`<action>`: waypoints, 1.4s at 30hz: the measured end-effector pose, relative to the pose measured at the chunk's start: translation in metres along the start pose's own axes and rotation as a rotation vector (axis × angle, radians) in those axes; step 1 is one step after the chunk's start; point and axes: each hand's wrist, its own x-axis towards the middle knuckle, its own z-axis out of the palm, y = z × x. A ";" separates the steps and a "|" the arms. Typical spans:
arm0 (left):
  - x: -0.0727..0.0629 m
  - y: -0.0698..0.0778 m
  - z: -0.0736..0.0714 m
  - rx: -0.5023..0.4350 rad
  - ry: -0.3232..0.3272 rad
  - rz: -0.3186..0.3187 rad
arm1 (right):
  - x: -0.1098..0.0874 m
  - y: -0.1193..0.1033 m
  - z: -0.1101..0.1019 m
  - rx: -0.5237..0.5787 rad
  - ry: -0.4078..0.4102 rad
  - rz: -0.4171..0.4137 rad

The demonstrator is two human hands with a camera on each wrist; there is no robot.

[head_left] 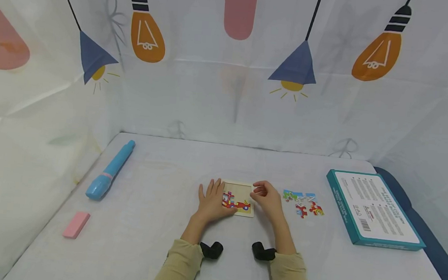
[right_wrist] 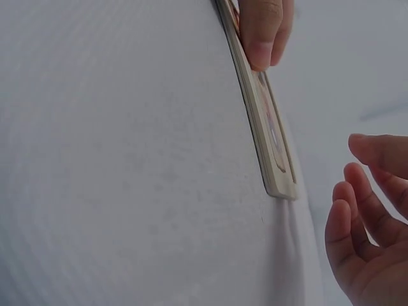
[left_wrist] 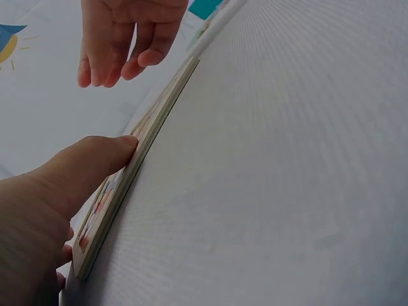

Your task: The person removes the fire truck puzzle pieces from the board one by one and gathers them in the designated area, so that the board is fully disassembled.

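A small wooden jigsaw tray (head_left: pixel 237 188) lies on the white table, its lower part filled with pieces of a red vehicle picture and its upper part bare wood. My left hand (head_left: pixel 211 204) rests across the tray's left side, fingers straight, with the thumb (left_wrist: pixel 118 152) touching the near rim. Over the right edge hovers my right hand (head_left: pixel 269 202), its fingers loosely bent and nothing visible between them in the right wrist view. Loose jigsaw pieces (head_left: pixel 301 211) lie right of that hand, several of them near one another.
A teal-edged box (head_left: pixel 377 211) with a white printed face lies at the right. On the left are a blue wand-shaped object (head_left: pixel 110 170) and a pink block (head_left: pixel 76 225). A white printed curtain (head_left: pixel 196 88) hangs behind the table.
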 end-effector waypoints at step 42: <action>0.002 -0.002 0.002 0.048 -0.004 -0.047 | 0.007 -0.008 0.050 -0.182 -0.181 -0.262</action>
